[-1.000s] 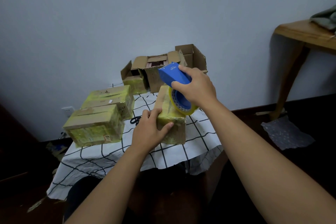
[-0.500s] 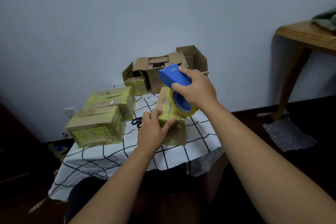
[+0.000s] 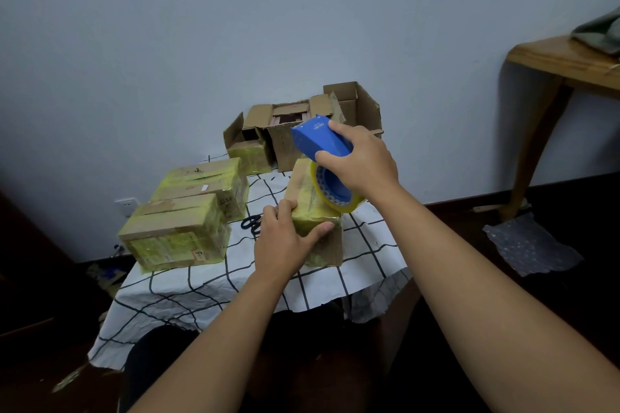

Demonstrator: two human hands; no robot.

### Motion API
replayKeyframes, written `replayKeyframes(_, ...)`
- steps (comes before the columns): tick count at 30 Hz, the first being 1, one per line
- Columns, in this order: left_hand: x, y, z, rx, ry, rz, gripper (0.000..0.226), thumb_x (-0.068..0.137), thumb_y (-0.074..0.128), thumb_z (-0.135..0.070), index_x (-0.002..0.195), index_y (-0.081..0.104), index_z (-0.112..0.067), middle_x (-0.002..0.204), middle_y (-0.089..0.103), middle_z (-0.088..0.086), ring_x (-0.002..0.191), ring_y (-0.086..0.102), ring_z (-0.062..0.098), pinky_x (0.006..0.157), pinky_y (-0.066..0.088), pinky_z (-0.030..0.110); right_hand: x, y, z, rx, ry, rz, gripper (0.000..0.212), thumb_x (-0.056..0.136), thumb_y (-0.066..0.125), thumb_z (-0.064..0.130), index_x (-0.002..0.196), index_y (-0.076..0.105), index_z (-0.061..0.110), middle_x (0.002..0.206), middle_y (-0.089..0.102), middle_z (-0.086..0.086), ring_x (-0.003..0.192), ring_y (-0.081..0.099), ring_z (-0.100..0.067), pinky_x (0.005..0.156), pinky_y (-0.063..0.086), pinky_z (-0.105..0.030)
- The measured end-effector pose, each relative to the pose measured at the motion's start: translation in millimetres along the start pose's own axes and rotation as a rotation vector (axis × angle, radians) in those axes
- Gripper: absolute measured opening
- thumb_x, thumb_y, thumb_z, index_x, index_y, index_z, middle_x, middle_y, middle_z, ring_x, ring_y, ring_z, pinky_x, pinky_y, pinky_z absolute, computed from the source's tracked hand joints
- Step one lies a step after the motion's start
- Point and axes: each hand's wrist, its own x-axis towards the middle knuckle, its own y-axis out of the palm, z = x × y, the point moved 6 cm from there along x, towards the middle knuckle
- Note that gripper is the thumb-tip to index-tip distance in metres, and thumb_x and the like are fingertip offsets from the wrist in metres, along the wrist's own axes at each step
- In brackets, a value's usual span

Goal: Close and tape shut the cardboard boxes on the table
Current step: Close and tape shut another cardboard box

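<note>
Left hand (image 3: 285, 240): grips the near top edge of the small box (image 3: 315, 214), fingers curled over the top, thumb pressed along the near side.
Right hand (image 3: 360, 163): fingers and thumb wrapped round the blue tape dispenser (image 3: 320, 141), held tilted above the small box.
Tape roll (image 3: 330, 193): yellowish, mounted under the dispenser, its lower edge at the top of the small box.
Small box: closed, top wrapped in yellowish tape, standing near the front right of the table (image 3: 208, 292), which wears a white cloth with black grid lines.
Taped boxes (image 3: 188, 211): two, closed, side by side on the left of the table.
Open boxes (image 3: 295, 131): at the back by the wall, flaps up.
Scissors (image 3: 252, 223): black, on the cloth between the taped boxes and the left hand.
Wooden table (image 3: 563, 60): well apart, at the right.
</note>
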Motion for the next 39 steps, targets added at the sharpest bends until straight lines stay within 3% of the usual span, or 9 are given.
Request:
replayKeyframes(17, -2, 2, 2, -0.003, -0.004, 0.025, 0.096, 0.059, 0.056, -0.087, 0.131, 0.041, -0.025, 0.116, 0.040, 0.000, 0.109, 0.051, 0.022, 0.077, 0.051, 0.040, 0, -1, 0, 0.012, 0.008, 0.000, 0.066, 0.084, 0.067, 0.047, 0.146, 0.045, 0.038, 0.129, 0.053, 0.009, 0.111, 0.052, -0.016, 0.083, 0.048, -0.037)
replayKeyframes(21, -2, 3, 0, -0.074, -0.014, 0.031, 0.093, 0.064, 0.067, -0.078, 0.135, 0.040, -0.025, 0.122, 0.039, 0.001, 0.116, 0.048, 0.022, 0.084, 0.050, 0.040, 1, -1, 1, 0.005, 0.002, 0.005, 0.066, 0.084, 0.067, 0.048, 0.146, 0.045, 0.037, 0.129, 0.053, 0.008, 0.110, 0.052, -0.015, 0.082, 0.048, -0.036)
replayKeyframes(24, -17, 6, 5, -0.258, -0.092, -0.030, 0.100, 0.070, 0.074, -0.066, 0.149, 0.024, -0.028, 0.142, 0.024, 0.002, 0.124, 0.039, 0.018, 0.093, 0.047, 0.039, 0, -2, -1, 0.011, 0.016, 0.008, 0.066, 0.084, 0.067, 0.048, 0.146, 0.045, 0.038, 0.124, 0.052, 0.010, 0.109, 0.052, -0.016, 0.085, 0.050, -0.040)
replayKeyframes(27, -51, 12, 12, -0.430, -0.267, -0.134, 0.097, 0.085, 0.072, -0.043, 0.156, 0.008, -0.025, 0.155, 0.011, 0.003, 0.139, 0.029, 0.025, 0.104, 0.041, 0.046, -1, -4, -6, 0.043, 0.035, 0.000, 0.067, 0.083, 0.067, 0.049, 0.145, 0.046, 0.039, 0.121, 0.052, 0.012, 0.109, 0.053, -0.015, 0.088, 0.051, -0.042)
replayKeyframes(29, -63, 21, 7, -0.461, -0.281, -0.094, 0.086, 0.090, 0.066, -0.027, 0.156, 0.012, -0.021, 0.155, 0.016, 0.002, 0.142, 0.027, 0.025, 0.107, 0.039, 0.045, 0, -4, -8, 0.062, 0.037, 0.002, 0.066, 0.083, 0.068, 0.048, 0.145, 0.046, 0.038, 0.119, 0.051, 0.013, 0.108, 0.053, -0.015, 0.087, 0.052, -0.041)
replayKeyframes(32, -62, 20, -2, -0.410, -0.215, -0.066, 0.074, 0.091, 0.059, -0.019, 0.154, 0.022, -0.019, 0.146, 0.032, 0.002, 0.132, 0.039, 0.019, 0.096, 0.039, 0.031, 1, -3, -6, 0.047, 0.028, 0.004, 0.067, 0.083, 0.068, 0.049, 0.145, 0.046, 0.038, 0.122, 0.053, 0.010, 0.108, 0.054, -0.015, 0.087, 0.053, -0.042)
replayKeyframes(36, -54, 13, 2, -0.421, -0.225, -0.053, 0.072, 0.090, 0.055, -0.021, 0.154, 0.022, -0.027, 0.135, 0.040, 0.000, 0.121, 0.047, 0.017, 0.089, 0.043, 0.035, 2, -2, -6, 0.044, 0.035, 0.004, 0.067, 0.083, 0.068, 0.049, 0.145, 0.046, 0.039, 0.124, 0.053, 0.010, 0.108, 0.053, -0.015, 0.086, 0.052, -0.041)
replayKeyframes(39, -51, 9, 2, -0.403, -0.206, -0.074, 0.066, 0.090, 0.055, -0.019, 0.151, 0.030, -0.023, 0.135, 0.037, -0.003, 0.120, 0.046, 0.017, 0.086, 0.038, 0.031, 2, -2, -5, 0.043, 0.027, 0.008, 0.067, 0.083, 0.068, 0.048, 0.145, 0.046, 0.038, 0.125, 0.053, 0.009, 0.107, 0.053, -0.015, 0.086, 0.052, -0.041)
